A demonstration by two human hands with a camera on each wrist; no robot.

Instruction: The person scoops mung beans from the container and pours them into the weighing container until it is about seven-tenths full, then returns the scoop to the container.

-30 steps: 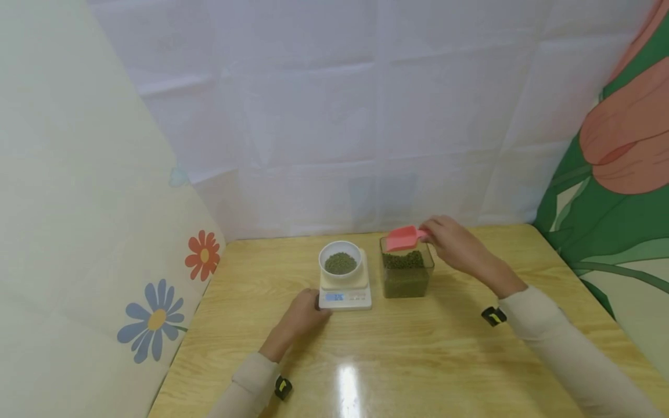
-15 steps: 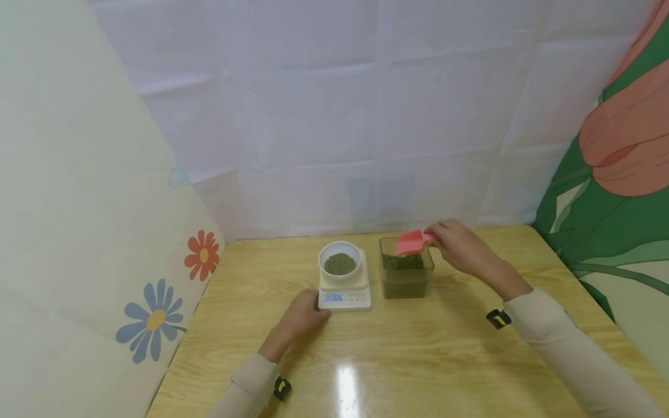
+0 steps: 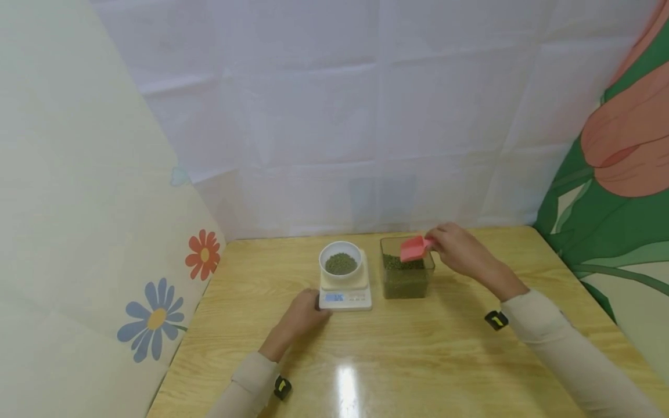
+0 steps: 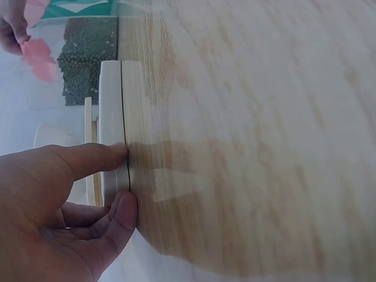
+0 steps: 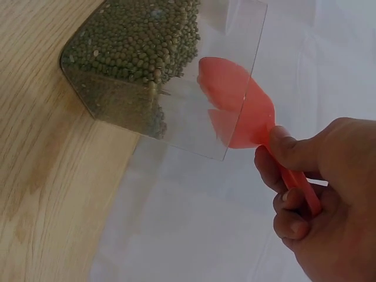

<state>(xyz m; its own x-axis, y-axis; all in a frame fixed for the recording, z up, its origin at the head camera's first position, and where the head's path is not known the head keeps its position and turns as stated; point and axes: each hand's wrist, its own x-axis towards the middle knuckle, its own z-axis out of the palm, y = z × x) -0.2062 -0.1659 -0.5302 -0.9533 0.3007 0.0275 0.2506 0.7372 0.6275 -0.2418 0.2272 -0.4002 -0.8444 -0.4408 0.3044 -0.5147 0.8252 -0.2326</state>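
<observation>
My right hand (image 3: 456, 247) grips the handle of a pink scoop (image 5: 238, 106). In the head view the scoop hangs over the mouth of a clear square container (image 3: 405, 285); its bowl looks empty. Small green beans, like mung beans (image 5: 141, 44), partly fill that container. To the left, a white bowl (image 3: 325, 253) with more green beans (image 3: 341, 264) sits on a white kitchen scale (image 3: 345, 300). Its display is lit, the digits too blurred to read surely. My left hand (image 4: 64, 205) holds the scale's near left corner between thumb and curled fingers.
A wood-grain table (image 3: 418, 360) bears everything. White cloth (image 3: 308, 116) hangs behind its far edge. Flower-printed panels stand left and right. Each wrist carries a small black device.
The scoop in my right hand has shifted right and lowered toward the beans in the container. My left hand stays at the scale's corner.
</observation>
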